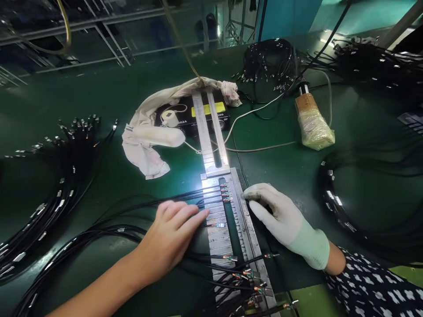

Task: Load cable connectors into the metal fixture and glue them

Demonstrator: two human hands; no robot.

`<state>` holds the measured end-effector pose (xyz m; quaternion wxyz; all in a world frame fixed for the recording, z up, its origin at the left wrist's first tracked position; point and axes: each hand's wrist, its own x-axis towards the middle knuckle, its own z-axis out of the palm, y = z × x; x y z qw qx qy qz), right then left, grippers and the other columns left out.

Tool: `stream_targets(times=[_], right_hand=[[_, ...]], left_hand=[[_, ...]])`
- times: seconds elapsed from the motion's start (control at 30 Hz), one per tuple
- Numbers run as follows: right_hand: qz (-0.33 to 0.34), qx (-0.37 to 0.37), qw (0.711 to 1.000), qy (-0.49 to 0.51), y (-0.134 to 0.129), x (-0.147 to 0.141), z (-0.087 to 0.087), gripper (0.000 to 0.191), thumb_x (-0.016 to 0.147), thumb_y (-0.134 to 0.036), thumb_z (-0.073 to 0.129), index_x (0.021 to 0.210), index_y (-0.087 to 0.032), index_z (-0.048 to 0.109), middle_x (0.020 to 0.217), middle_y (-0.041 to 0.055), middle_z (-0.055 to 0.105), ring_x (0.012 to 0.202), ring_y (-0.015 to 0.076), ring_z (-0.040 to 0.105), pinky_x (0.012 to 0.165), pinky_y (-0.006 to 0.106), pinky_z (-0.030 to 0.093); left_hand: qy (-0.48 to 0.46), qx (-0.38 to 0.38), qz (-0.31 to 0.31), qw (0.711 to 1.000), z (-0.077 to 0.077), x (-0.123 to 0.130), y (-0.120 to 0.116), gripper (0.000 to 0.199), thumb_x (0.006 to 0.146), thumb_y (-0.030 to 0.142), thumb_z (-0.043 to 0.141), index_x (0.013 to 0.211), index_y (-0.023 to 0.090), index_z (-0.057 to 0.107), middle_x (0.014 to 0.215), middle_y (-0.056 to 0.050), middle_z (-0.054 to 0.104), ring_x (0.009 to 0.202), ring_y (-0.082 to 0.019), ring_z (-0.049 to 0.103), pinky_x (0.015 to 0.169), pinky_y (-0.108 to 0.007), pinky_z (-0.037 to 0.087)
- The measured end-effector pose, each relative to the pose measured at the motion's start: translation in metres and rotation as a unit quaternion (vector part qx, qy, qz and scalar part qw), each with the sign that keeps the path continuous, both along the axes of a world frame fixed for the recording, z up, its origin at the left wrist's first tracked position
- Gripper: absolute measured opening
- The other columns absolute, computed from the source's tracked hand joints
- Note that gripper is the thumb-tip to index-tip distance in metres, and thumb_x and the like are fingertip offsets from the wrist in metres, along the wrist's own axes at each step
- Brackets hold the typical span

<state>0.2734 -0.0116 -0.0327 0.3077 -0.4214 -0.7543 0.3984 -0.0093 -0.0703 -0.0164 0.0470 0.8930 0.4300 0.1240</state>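
My bare left hand (180,226) is over the left edge of a slotted metal jig (218,237), fingers together and curled downward. From under its fingertips a black cable with a clear plug end (216,225) runs onto the jig; the thumb is mostly hidden. Several black cables (198,192) lie in slots higher up, their coloured-wire ends (225,191) at the long opening. My right hand (280,215), in a white glove with a pale green cuff, rests by the jig's right rail (246,229). Its thumb and fingers are apart, with nothing visible between them.
More cable ends (249,275) lie loosely across the jig's near part. Cable bundles spread left (71,163) and right (337,202). Behind the jig are a black box (185,121) and a whitish cloth (148,154). A plastic-wrapped block (312,121) stands at the back right.
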Motion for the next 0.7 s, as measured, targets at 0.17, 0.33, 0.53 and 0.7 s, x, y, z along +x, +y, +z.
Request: stream_targets(times=[0.17,0.33,0.53,0.7], right_hand=[[-0.016,-0.020,1.000,0.016,-0.002,0.001,-0.002,0.016,0.095,-0.019,0.053,0.105,-0.026,0.064,0.104,0.0010,0.063,0.096,0.0184,0.061,0.085,0.035,0.052],[-0.021,-0.036,0.999,0.023,0.000,0.000,-0.003,0.017,0.095,-0.020,0.052,0.104,-0.026,0.065,0.104,0.0002,0.063,0.097,0.0176,0.061,0.086,0.035,0.051],[-0.019,-0.044,0.999,0.013,0.001,-0.001,-0.001,0.016,0.095,-0.020,0.052,0.103,-0.025,0.064,0.103,-0.0001,0.062,0.094,0.0173,0.060,0.083,0.034,0.051],[-0.019,-0.038,0.999,0.008,0.002,-0.001,-0.001,0.016,0.095,-0.018,0.053,0.104,-0.026,0.064,0.101,-0.0012,0.062,0.094,0.0165,0.060,0.083,0.033,0.051]], left_hand=[[-0.036,-0.041,0.019,0.998,-0.002,0.002,-0.011,0.020,0.093,0.005,0.051,0.110,0.015,0.055,0.094,-0.003,0.062,0.094,-0.018,0.048,0.089,-0.033,0.034],[-0.154,-0.026,-0.025,0.987,-0.007,0.006,-0.002,0.034,0.089,-0.003,0.049,0.120,0.010,0.053,0.106,-0.009,0.059,0.094,-0.017,0.050,0.083,-0.030,0.043],[-0.136,-0.025,-0.019,0.990,-0.011,0.013,0.014,0.040,0.090,-0.005,0.045,0.126,0.010,0.053,0.101,-0.009,0.058,0.088,-0.016,0.049,0.075,-0.029,0.045],[-0.103,-0.010,-0.029,0.994,-0.011,0.014,0.020,0.033,0.093,-0.001,0.043,0.123,0.007,0.055,0.100,-0.011,0.059,0.086,-0.017,0.048,0.073,-0.030,0.046]])
